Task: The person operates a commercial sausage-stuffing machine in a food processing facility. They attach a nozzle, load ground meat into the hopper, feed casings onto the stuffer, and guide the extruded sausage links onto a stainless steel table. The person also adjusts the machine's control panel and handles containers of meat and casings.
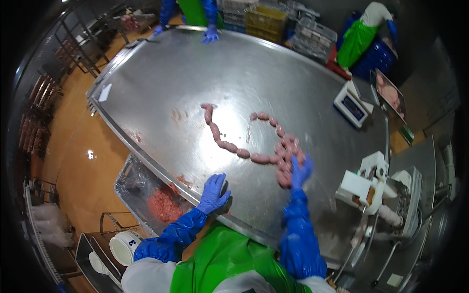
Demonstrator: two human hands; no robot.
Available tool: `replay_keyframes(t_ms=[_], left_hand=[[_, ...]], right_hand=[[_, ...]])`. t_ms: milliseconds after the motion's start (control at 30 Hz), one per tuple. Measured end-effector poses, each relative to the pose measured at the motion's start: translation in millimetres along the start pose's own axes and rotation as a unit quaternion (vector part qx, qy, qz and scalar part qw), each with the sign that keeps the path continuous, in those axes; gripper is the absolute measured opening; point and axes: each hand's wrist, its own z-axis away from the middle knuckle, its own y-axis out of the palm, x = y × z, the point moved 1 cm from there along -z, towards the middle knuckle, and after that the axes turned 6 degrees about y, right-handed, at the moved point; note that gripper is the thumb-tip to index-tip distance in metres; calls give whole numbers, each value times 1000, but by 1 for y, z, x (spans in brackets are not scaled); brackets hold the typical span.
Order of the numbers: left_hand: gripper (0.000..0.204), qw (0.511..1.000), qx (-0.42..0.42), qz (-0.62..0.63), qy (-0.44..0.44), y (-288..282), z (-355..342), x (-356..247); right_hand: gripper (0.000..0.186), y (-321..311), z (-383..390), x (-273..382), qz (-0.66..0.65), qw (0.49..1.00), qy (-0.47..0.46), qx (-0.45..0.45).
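A string of linked pink sausages (225, 145) snakes across the steel table (161, 73). One end trails up to the left, a second strand curves up toward the middle, and the rest is heaped to the right. At the right side of that heap, my right hand (302, 172), in a blue glove, closes against the links; its fingers partly cover them. My left hand (214, 194), gloved the same way, is at the table's near edge with its fingers stretched out and nothing in it. Both forearms wear blue sleeves.
Below the near-left edge stands a lined crate (139, 183) of ground meat (165, 205). A scale (350, 105) sits at the right, beyond a white-headed machine (373, 183). A co-worker's gloved hand (210, 35) rests on the far edge; another person (364, 36) bends by blue drums.
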Motion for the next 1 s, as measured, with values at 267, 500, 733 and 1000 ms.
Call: replay_keyframes(t_ms=[267, 500, 733, 1000], left_hand=[[86, 993, 114, -27, -23, 28, -31, -18], [90, 992, 110, -47, -28, 42, -39, -14], [87, 991, 122, -32, -42, 32, -44, -24], [78, 992, 90, -55, -68, 28, -45, -59]], right_hand=[[75, 124, 27, 137, -174, 867, 88, 458], [42, 22, 127, 67, -75, 887, -155, 429], [19, -66, 153, 16, -143, 918, -27, 369], [20, -84, 153, 21, -179, 914, 64, 359]])
